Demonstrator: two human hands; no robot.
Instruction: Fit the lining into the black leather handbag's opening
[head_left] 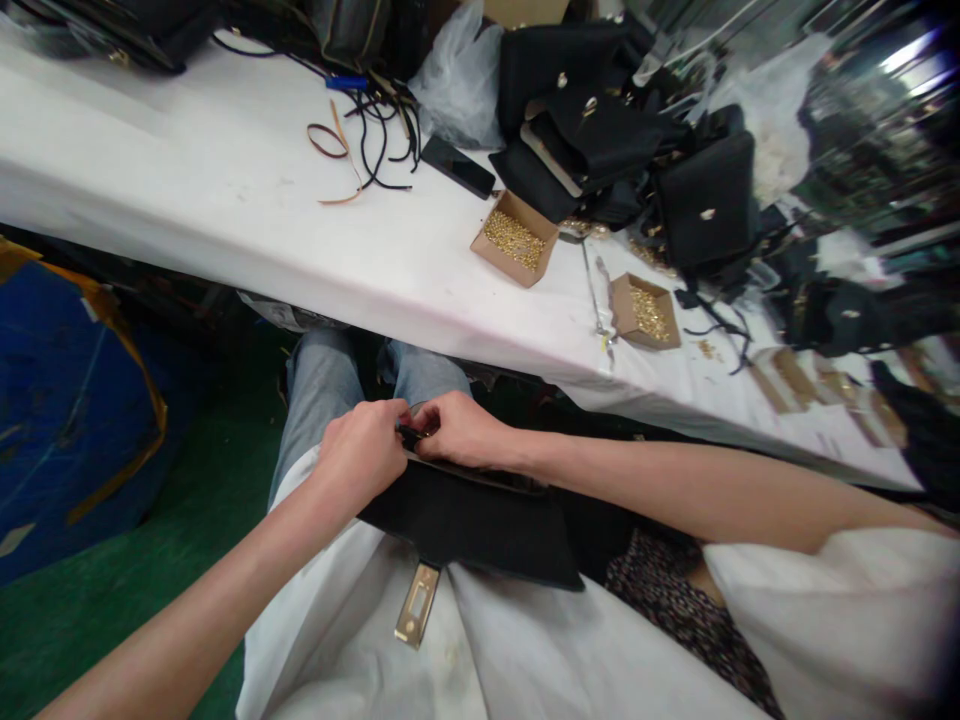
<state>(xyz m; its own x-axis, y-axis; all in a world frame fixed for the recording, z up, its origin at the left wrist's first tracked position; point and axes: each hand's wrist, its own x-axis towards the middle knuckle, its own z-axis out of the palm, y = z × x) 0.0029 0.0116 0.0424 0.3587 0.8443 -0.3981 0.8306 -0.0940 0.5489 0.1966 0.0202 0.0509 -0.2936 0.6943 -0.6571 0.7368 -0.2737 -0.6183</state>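
Both hands meet at the top edge of a black bag (480,520) that lies across the person's lap, on a white cloth (360,640) spread over the knees. The left hand (364,455) and the right hand (461,430) are close together, knuckles nearly touching, each pinched shut on a small dark part at the bag's edge (what exactly sits between the fingertips is hidden).

The bag looks like soft, leather-like stuff. It drapes over the thighs, so it probably flexes and slides rather than keeping its shape, and it seems light. A gold clasp plate (418,603) hangs from its lower flap; that metal is the one hard spot and may scratch easily. The firmest hold is likely along the top edge, where the fingers are now, with the lap bearing the rest.

Ahead runs a long white table (225,200). On it stand a cardboard box of gold fittings (514,238) and a second box (645,312), beside a pile of black bags (600,130), a phone (457,166), loose straps (345,150) and a plastic sack (459,80). Below, at the left, a blue bundle (67,400) rests on a green floor (112,580). The far right is blurred.
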